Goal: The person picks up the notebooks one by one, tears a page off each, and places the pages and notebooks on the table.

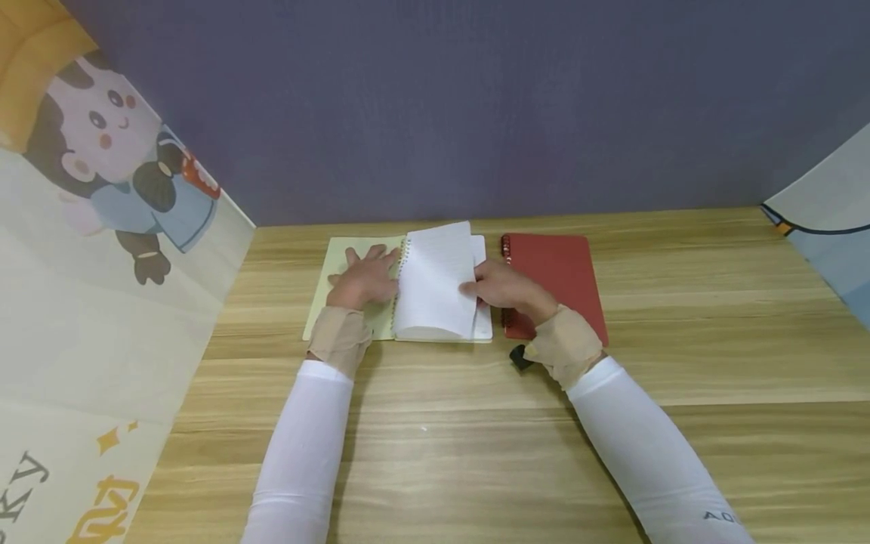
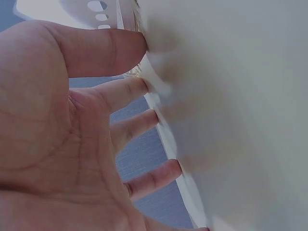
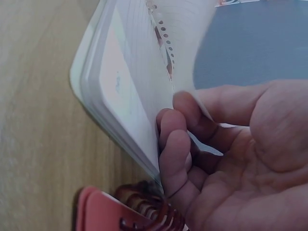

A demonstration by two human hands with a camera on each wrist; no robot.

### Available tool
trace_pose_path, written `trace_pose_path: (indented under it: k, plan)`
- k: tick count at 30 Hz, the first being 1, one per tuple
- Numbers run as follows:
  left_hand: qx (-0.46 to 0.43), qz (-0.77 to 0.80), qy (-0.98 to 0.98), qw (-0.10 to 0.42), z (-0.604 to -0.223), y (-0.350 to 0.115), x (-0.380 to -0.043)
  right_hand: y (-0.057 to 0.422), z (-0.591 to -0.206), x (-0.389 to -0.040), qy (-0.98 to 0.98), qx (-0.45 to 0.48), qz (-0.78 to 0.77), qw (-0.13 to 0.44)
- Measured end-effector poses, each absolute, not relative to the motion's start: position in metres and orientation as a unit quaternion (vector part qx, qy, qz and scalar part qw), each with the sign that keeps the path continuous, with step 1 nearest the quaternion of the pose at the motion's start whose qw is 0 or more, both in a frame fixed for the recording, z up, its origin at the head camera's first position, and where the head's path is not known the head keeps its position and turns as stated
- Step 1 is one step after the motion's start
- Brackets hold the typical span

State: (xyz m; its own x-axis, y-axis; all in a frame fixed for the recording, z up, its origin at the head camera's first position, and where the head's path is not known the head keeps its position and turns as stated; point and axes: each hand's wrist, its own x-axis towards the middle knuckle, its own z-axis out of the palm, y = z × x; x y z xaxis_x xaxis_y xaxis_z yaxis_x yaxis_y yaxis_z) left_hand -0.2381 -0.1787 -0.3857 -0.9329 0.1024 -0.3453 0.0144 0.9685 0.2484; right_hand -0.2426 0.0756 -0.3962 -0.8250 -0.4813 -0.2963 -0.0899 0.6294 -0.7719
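A spiral notebook lies open, its pale green cover (image 1: 383, 321) folded out to the left and its white lined pages (image 1: 435, 272) on the right. My left hand (image 1: 367, 281) rests on the cover beside the coil, fingers spread and fingertips pressing down. At the right edge of the pages, my right hand (image 1: 510, 287) pinches a lifted sheet (image 3: 185, 53) between thumb and index finger; its other fingers are curled below. The raised sheet bows up from the page block, and punched holes show along its coil side in the right wrist view.
A red spiral notebook (image 1: 557, 264) lies closed just right of the open one, partly under my right forearm. A small black object (image 1: 520, 357) shows at my right wrist band. Behind the wooden table (image 1: 435, 438) stands a dark blue wall (image 1: 476, 113); a printed panel (image 1: 136, 340) borders the left.
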Motion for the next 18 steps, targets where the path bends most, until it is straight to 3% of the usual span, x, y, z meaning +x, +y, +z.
trace_pose_path:
  k: [18]
  plan:
    - [0.030,0.127,0.974,0.184,-0.3856,-0.1797,-0.2377,0.0785,-0.3987,-0.2450,0.864,-0.175,-0.396,0.258]
